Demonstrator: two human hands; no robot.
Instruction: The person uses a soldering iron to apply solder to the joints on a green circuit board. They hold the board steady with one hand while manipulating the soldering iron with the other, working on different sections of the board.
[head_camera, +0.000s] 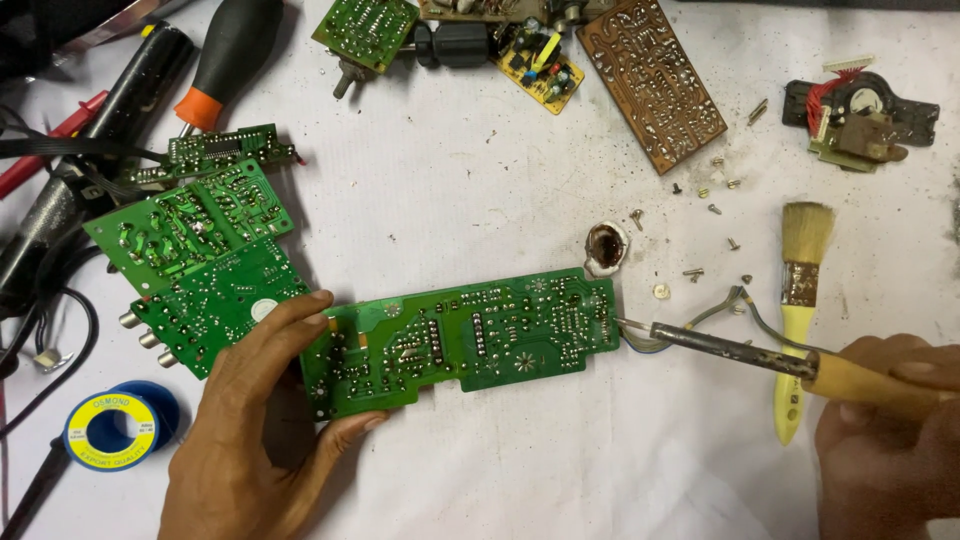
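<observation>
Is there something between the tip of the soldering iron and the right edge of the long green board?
Nothing visible stands between them. The right hand holds the soldering iron, and its tip reaches the right edge of the long green board, which the left hand grips. The brush lies behind the iron's shaft.

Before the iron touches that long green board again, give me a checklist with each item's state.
1. Left hand steadies the long green board: ok.
2. Right hand grips the soldering iron by its handle: ok.
3. Iron tip at the board's right edge: ok.
4. Tip tinned and hot: cannot tell.
5. Flux pot close by: ok.
6. Loose screws off the board: ok.
</observation>
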